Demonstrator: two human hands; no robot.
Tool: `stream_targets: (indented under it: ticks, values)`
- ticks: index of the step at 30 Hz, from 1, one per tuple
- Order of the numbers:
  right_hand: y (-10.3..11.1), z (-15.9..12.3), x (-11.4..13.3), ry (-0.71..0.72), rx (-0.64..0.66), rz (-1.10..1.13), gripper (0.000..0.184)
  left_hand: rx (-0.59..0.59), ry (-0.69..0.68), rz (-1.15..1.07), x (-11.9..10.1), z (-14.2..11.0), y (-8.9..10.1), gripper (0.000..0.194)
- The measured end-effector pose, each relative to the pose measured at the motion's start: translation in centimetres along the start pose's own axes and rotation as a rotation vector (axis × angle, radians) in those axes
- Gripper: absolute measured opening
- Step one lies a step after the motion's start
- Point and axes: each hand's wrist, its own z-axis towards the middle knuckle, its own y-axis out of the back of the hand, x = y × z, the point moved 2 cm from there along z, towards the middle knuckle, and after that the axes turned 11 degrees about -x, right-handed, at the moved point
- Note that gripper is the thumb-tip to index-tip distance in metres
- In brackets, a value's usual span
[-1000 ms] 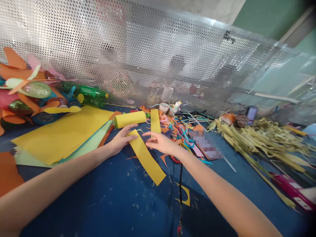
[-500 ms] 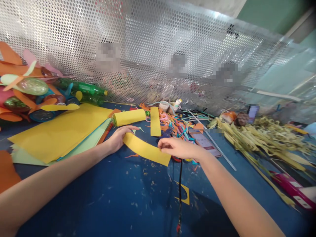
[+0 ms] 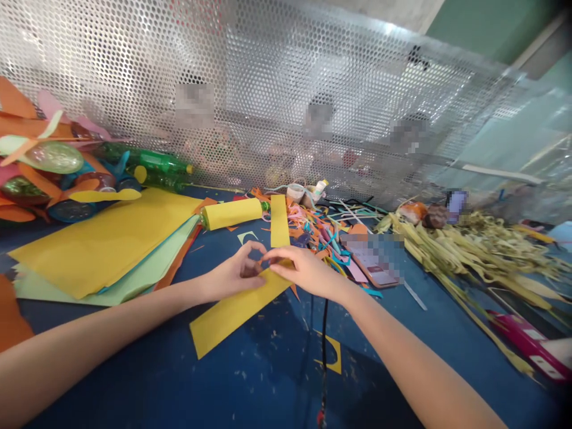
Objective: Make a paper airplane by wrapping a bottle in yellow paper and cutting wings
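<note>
A long yellow paper strip (image 3: 227, 313) lies slanted on the blue table (image 3: 250, 381), its far end raised between my two hands. My left hand (image 3: 235, 277) pinches that end with curled fingers. My right hand (image 3: 299, 271) meets it from the right, fingertips closed on the same end of the strip. Just beyond lie a rolled yellow paper tube (image 3: 232, 213) and a second short yellow strip (image 3: 279, 221).
Yellow and green paper sheets (image 3: 98, 250) are stacked at the left, with green bottles (image 3: 154, 164) and coloured paper crafts (image 3: 40, 161) behind. Paper scraps (image 3: 322, 229), a phone (image 3: 373, 262) and dried leaves (image 3: 469, 250) lie at the right. A perforated metal screen (image 3: 286, 101) closes the back.
The strip has swung round: its free end now points toward me and left. Both hands have come together at its far end, where before they held opposite ends.
</note>
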Motion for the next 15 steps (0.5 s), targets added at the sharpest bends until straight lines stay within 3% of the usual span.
stream_targets:
  ticks: [4, 7, 10, 15]
  values:
    - [0.6, 0.3, -1.4, -0.176, -0.176, 0.053, 0.028, -0.130, -0.041, 0.033, 0.4, 0.4, 0.4, 0.041]
    - [0.9, 0.6, -2.7, -0.290, -0.209, 0.124, 0.035, -0.190, -0.055, 0.076, 0.5, 0.3, 0.5, 0.027]
    - [0.8, 0.7, -3.3, -0.292, -0.188, 0.197, 0.037, -0.215, -0.059, 0.096, 0.3, 0.0, 0.2, 0.019]
    - [0.0, 0.8, -3.0, -0.159, -0.289, 0.205, 0.028, -0.200, -0.007, 0.095, 0.1, -0.6, -0.4, 0.016]
